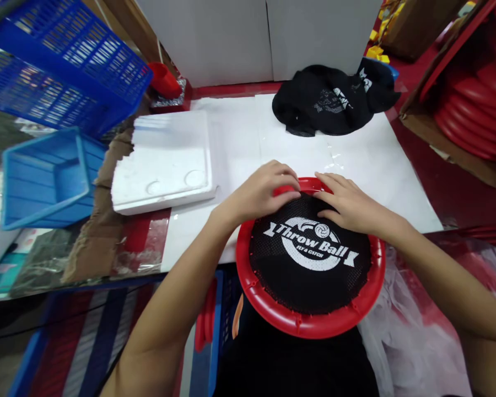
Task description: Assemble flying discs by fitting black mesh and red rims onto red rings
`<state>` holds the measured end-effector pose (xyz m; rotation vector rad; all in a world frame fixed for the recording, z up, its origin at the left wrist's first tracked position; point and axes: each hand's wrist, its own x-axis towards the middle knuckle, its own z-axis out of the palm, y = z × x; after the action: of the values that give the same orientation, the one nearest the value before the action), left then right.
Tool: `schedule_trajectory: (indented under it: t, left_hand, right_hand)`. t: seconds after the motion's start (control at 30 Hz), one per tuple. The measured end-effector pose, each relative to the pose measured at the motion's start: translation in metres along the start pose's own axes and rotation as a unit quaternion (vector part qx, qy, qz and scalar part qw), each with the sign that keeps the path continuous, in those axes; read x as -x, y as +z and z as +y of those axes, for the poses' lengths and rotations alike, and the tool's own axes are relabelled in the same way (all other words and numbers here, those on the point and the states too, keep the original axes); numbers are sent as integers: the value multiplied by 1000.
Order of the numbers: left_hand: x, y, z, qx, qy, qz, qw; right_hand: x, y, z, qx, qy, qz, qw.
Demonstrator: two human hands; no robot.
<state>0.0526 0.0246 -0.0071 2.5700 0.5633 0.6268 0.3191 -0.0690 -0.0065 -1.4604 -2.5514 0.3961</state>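
Close to my body is a round Throw Ball mesh disc (pixel 310 253): black netting with white print inside a red plastic rim. It overlaps the near edge of the white worktop, tilted toward me. My left hand (pixel 270 190) pinches the far left part of the rim, thumb on the netting, fingers curled over the edge. To the right of it, my right hand (pixel 343 204) holds the far part of the rim and the mesh edge with bent fingers. The fingertips partly hide the far rim. Small fasteners show along the near rim.
Black printed mesh pieces (pixel 326 102) lie piled at the back right. A white foam lid (pixel 165 160) sits at left, beside a light-blue bin (pixel 45 182) and a tilted blue basket (pixel 66 60). Red rings (pixel 475 105) fill a carton at right. Clear plastic (pixel 413 331) hangs below.
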Motion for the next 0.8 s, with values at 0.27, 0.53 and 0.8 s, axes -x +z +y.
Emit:
schedule_trajectory:
  t: [0.27,0.53,0.8]
  left_hand:
    - [-8,8,10,60,-45,-97,992]
    - [-1,-3,13,175,-50,-35,983]
    - [21,16,55,-63,28,-153,986]
  right_hand:
    - [-13,-17,29,-275,54,-29,959]
    - [10,-6,29,-420,119,-13,899]
    - [16,8,24,-262,-23,65,963]
